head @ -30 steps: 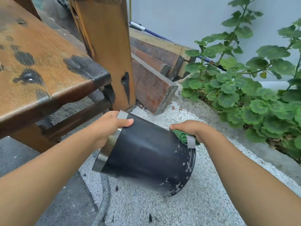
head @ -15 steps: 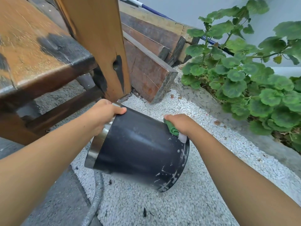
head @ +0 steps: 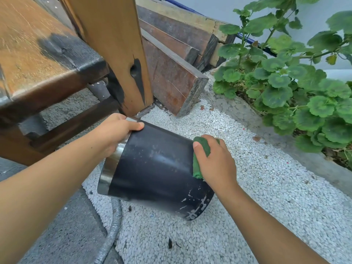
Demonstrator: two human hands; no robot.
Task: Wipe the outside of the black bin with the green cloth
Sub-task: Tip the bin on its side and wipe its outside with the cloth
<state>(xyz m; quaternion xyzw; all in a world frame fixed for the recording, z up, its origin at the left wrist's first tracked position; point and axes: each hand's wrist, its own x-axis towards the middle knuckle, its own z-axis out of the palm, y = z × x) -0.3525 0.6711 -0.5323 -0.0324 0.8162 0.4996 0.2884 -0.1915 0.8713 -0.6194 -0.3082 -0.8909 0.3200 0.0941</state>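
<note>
Wipe in progress, not finished. You have the black bin (head: 156, 168) tipped on its side at the centre of the frame, over white gravel (head: 247, 187), steel rim band toward the left, base toward the lower right. Your left hand (head: 112, 132) is closed on the rim at the upper left of the bin, thumb lying over the band onto the black wall; it is steadying and holding the tilt. Your right hand (head: 215, 164) is clenched on the green cloth (head: 198, 161) and presses it flat against the wall near the base, at the bin's upper right. Judged progress: the broad upper wall looks mostly even, with faint dust haze mid-wall; white scuffs and streaks remain along the lower edge by the base, directly below the cloth. The underside and the face turned away cannot be seen, so their state is unknown. Remaining, as far as visible: the marked base edge, then rotating the bin to reach hidden faces.
</note>
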